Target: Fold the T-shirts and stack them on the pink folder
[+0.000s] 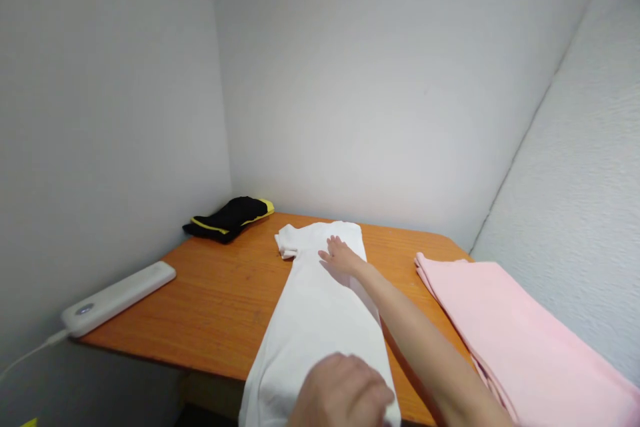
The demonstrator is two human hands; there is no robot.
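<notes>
A white T-shirt point(320, 307) lies folded lengthwise, with its short sleeve pointing left at the far end. Its lower end reaches over the table's near edge and out of the picture. My right hand point(342, 257) rests flat on the upper part of the shirt, fingers spread and apart. Low in the picture, my left hand point(343, 393) is over the shirt's lower part, fingers curled and slightly blurred. What those fingers hold, if anything, is hidden.
The brown wooden table point(220, 307) stands in a corner between pale walls. A folded black and yellow garment point(233, 219) lies at the back left. Pink folded cloth point(510, 333) covers the right side. A white oblong device point(120, 297) with a cable sits along the left edge.
</notes>
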